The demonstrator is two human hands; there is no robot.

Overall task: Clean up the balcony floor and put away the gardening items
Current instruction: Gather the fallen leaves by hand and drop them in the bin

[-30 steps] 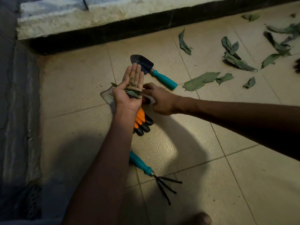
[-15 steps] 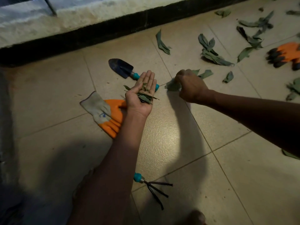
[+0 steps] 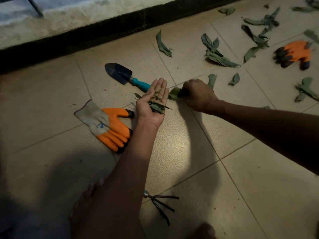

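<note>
My left hand point(image 3: 151, 104) lies palm up with straight fingers, carrying a small heap of leaf bits point(image 3: 158, 105). Just to its right my right hand point(image 3: 198, 94) grips a large green leaf point(image 3: 174, 94) low over the tiled floor. Behind the left hand a dark trowel point(image 3: 120, 73) with a teal handle lies on the tiles. An orange and grey glove point(image 3: 107, 125) lies to the left of my left wrist. A hand rake point(image 3: 160, 203) shows its black prongs beside my left forearm, its handle hidden. A second orange glove point(image 3: 295, 53) lies far right.
Several green leaves point(image 3: 217, 54) are scattered over the right and far part of the beige tiled floor point(image 3: 207, 169). A black skirting strip point(image 3: 86, 38) under a pale raised ledge runs along the far edge. My bare toes show at the bottom edge.
The view has swung right, bringing the second glove into sight. My right hand left the spot by the left palm, reached right to the big leaf and now grips it. My left palm stays up.
</note>
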